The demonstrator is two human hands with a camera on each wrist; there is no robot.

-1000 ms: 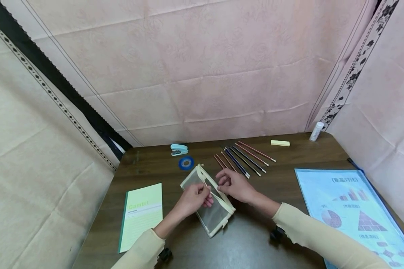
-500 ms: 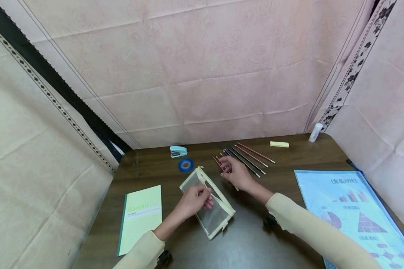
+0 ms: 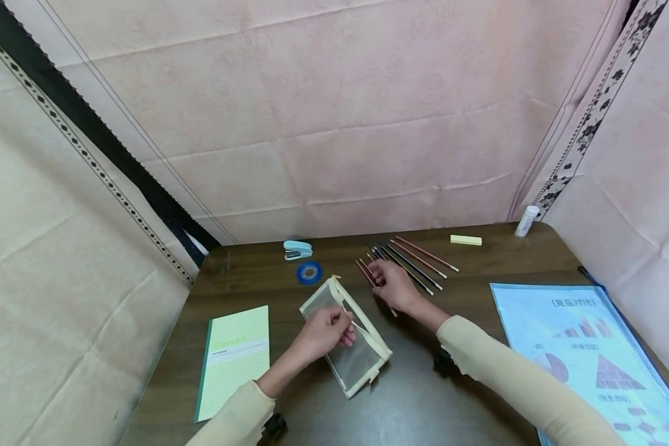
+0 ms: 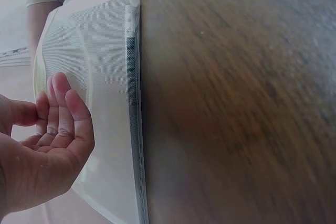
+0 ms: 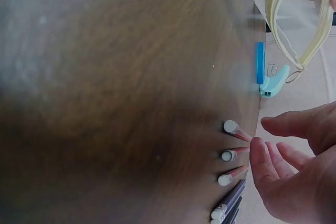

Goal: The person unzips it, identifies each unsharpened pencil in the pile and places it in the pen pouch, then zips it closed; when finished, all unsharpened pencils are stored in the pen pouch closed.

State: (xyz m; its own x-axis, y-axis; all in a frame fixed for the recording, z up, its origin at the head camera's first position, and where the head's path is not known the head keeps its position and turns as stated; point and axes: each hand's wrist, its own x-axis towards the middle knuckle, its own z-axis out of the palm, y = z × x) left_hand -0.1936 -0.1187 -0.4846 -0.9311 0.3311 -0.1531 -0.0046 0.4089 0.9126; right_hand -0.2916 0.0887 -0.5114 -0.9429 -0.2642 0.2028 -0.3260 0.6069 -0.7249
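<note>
A mesh pencil case (image 3: 357, 365) with cream trim lies slanted on the table, its zipped side gaping. My left hand (image 3: 324, 331) pinches the edge of that opening between thumb and index finger; in the left wrist view the other fingers (image 4: 65, 111) are loosely bent beside the mesh. Right of the case, my right hand (image 3: 397, 286) hovers over the near ends of several pencils (image 3: 420, 254), dark and reddish. The right wrist view shows its thumb and fingers apart, fingertips close to a reddish pencil (image 5: 240, 131) with a white end. Whether they touch it is unclear.
A light blue stapler (image 3: 298, 249) and a blue tape roll (image 3: 309, 272) sit behind the case. A green notebook (image 3: 236, 359) lies left, a blue chart folder (image 3: 580, 347) right. A pale yellow block (image 3: 466, 240) and a white bottle (image 3: 526, 221) stand near the back edge.
My right hand has left the pencil case's edge and moved right and away, over the reddish pencils, where it has stayed for the last half second. The left hand keeps its pinch.
</note>
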